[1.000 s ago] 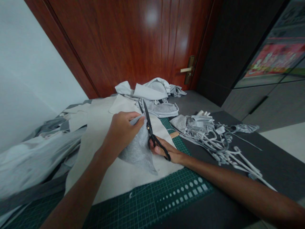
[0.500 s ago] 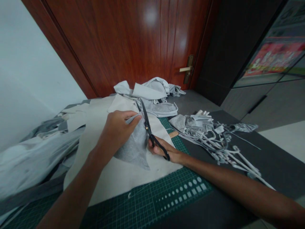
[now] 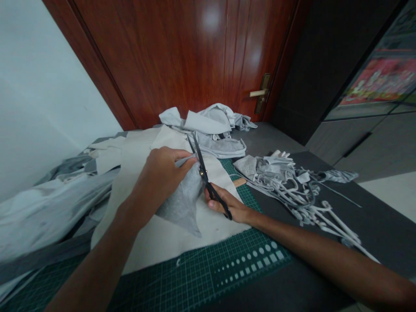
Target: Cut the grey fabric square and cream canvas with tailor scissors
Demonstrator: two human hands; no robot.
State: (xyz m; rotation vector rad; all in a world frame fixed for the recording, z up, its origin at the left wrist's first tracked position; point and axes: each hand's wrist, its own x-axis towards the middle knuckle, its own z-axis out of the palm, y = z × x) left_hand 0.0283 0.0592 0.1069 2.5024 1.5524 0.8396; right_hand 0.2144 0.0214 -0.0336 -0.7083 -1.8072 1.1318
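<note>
Facing green cutting mat [image 3: 242, 264], wooden door [image 3: 182, 56]

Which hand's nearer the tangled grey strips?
Right. The right hand holds the black scissors just left of the tangled grey strips; the left hand is farther left, gripping grey fabric.

Head-worn camera looks forward and down over the person's left hand [image 3: 162, 175] and right hand [image 3: 224, 203], close above a green cutting mat [image 3: 195, 268], its wide frame reaching out to a wooden door [image 3: 182, 56] and white wall [image 3: 42, 86]
</note>
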